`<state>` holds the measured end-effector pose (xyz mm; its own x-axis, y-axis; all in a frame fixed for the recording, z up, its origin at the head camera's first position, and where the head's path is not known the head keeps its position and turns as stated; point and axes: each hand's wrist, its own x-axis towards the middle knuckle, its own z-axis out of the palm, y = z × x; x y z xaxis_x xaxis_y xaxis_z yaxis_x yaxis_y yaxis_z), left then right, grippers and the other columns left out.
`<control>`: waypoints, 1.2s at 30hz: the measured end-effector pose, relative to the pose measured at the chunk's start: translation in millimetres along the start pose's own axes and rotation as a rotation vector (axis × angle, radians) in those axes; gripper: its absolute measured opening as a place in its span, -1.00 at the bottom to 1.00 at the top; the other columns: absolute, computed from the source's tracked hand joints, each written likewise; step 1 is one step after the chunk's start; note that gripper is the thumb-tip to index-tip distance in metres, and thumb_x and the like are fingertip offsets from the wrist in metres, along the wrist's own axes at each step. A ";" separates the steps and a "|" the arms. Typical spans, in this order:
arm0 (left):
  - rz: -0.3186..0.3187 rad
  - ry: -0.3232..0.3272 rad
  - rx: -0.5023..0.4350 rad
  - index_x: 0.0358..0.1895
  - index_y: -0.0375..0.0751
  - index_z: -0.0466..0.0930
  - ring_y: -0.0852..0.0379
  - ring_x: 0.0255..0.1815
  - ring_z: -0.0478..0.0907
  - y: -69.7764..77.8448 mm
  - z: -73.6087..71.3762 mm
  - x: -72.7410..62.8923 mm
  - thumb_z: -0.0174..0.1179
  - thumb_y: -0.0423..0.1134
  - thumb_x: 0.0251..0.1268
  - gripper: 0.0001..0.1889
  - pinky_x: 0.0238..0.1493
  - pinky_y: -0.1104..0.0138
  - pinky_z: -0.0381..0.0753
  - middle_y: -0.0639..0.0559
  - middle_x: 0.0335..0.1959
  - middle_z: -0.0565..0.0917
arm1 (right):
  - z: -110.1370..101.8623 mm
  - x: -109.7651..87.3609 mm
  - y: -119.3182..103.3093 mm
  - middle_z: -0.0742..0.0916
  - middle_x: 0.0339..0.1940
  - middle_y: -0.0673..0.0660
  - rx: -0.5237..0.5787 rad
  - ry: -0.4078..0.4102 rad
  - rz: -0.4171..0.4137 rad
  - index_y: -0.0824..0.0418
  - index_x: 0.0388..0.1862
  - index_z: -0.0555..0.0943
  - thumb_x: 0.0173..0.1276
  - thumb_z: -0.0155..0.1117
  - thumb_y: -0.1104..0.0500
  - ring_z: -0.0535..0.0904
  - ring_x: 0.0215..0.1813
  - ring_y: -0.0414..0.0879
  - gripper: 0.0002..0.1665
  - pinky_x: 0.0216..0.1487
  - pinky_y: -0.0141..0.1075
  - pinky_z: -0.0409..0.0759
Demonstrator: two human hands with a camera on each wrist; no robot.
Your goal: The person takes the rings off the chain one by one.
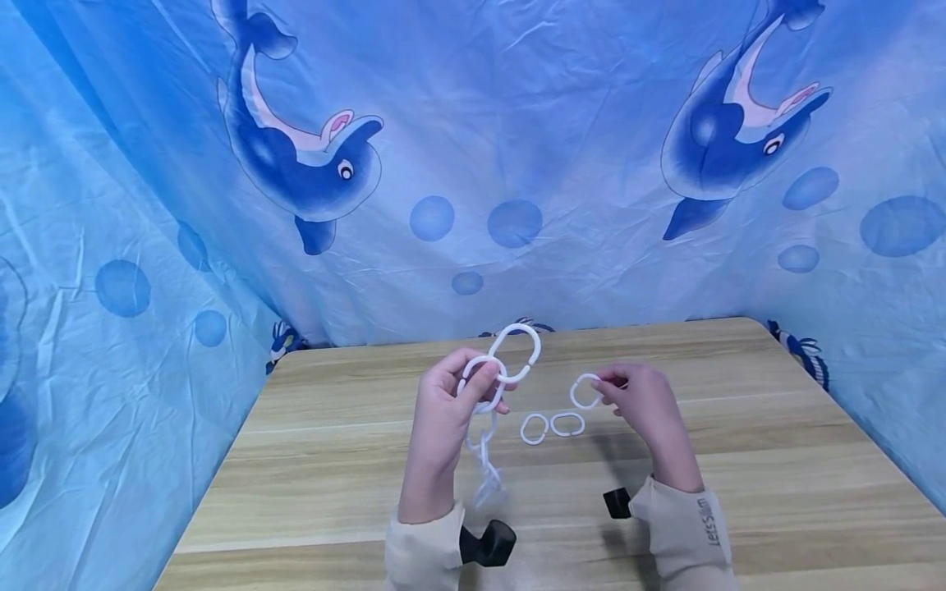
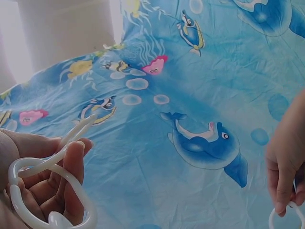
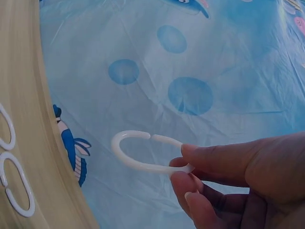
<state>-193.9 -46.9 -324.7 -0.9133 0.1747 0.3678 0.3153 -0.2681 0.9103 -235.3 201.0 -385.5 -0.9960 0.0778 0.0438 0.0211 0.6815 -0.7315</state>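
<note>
In the head view my left hand (image 1: 448, 400) pinches a chain of white plastic links (image 1: 515, 327) near its top. One link sticks up above the fingers, and the chain's lower part (image 1: 485, 460) dangles toward the table, blurred at its end. My right hand (image 1: 641, 402) pinches a single white oval link (image 1: 575, 391) by one end, between thumb and fingertips. The right wrist view shows a small gap in that link's upper side (image 3: 131, 134). Two loose links, one tilted (image 1: 523, 430) and one lying sideways (image 1: 567, 434), rest on the table between the hands.
The wood-grain table (image 1: 310, 476) spans the lower view. A blue sheet with dolphins (image 1: 473, 164) hangs behind it and at both sides. Black camera mounts stand out at the left wrist (image 1: 497, 543) and right wrist (image 1: 617, 503).
</note>
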 end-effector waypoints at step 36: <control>-0.013 0.001 -0.010 -0.20 -0.69 0.41 0.28 -0.55 0.59 1.6 -0.7 -0.9 0.09 -0.43 0.37 -0.77 -0.45 0.46 0.68 0.16 -0.51 0.69 | 10.5 14.6 33.5 0.75 -0.42 0.18 -0.125 -0.063 0.072 0.36 -0.15 0.66 0.36 0.22 0.22 0.65 -0.40 -0.02 -0.78 -0.45 -0.34 0.53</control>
<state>-192.8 -48.1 -323.8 -0.9173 0.1776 0.3563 0.3014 -0.2749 0.9130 -250.1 217.3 -416.5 -0.9949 0.0870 -0.0516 0.0998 0.7614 -0.6406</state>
